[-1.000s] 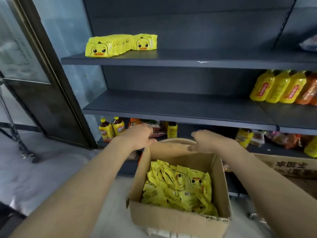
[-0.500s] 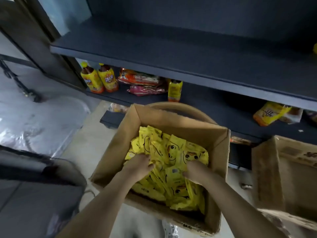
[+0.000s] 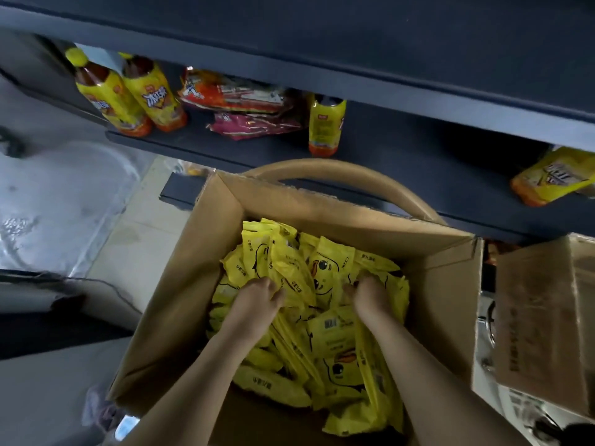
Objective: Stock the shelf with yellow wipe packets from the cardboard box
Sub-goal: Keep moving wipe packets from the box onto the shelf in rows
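Both my hands are down inside the cardboard box (image 3: pixel 206 284), buried in the heap of yellow wipe packets (image 3: pixel 331 342). My left hand (image 3: pixel 257 304) has its fingers curled into the pile, closing on a few packets near the middle. My right hand (image 3: pixel 370 300) does the same just beside it, fingertips dug under the packets on the right side of the heap (how many each hand holds I cannot tell, since the fingers are hidden among the wrappers). The packets lie loose and jumbled, some showing a duck face, one showing a barcode.

The box stands open on the floor in front of a dark shelf unit (image 3: pixel 354 66). A tan curved band (image 3: pixel 338 170) arches behind the box's far wall. On the low shelf beyond it stand two yellow-labelled bottles (image 3: pixel 128 94) at the left, flat snack bags (image 3: pixel 238 101) beside them, and one more bottle (image 3: pixel 325 123) upright near the middle. A second cardboard box (image 3: pixel 544 323) sits to the right.
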`<action>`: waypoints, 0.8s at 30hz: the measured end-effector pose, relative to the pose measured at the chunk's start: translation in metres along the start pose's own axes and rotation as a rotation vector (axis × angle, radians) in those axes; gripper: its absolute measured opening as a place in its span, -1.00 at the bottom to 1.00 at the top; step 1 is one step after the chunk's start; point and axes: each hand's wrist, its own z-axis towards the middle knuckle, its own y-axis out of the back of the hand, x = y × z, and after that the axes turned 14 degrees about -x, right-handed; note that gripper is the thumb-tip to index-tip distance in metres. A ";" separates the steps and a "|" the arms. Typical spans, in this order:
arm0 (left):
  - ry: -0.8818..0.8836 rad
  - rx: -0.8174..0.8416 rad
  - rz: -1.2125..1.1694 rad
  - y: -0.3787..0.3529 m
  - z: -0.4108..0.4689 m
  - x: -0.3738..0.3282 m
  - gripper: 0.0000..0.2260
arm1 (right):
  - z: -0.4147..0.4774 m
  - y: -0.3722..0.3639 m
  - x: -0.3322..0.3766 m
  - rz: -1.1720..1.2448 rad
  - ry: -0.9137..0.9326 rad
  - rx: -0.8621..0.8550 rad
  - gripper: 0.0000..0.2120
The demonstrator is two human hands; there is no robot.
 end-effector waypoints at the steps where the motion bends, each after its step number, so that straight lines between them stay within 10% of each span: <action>1: 0.003 0.011 -0.013 -0.003 0.002 0.002 -0.74 | 0.008 -0.003 0.002 0.047 -0.096 0.002 -0.71; 10: 0.098 -0.017 -0.109 -0.011 0.013 0.006 -0.70 | 0.038 -0.047 0.013 0.514 -0.584 0.024 -0.48; 24: 0.368 0.025 -0.410 -0.016 0.028 0.008 -0.81 | 0.056 -0.072 0.017 0.339 -0.232 -0.320 -0.13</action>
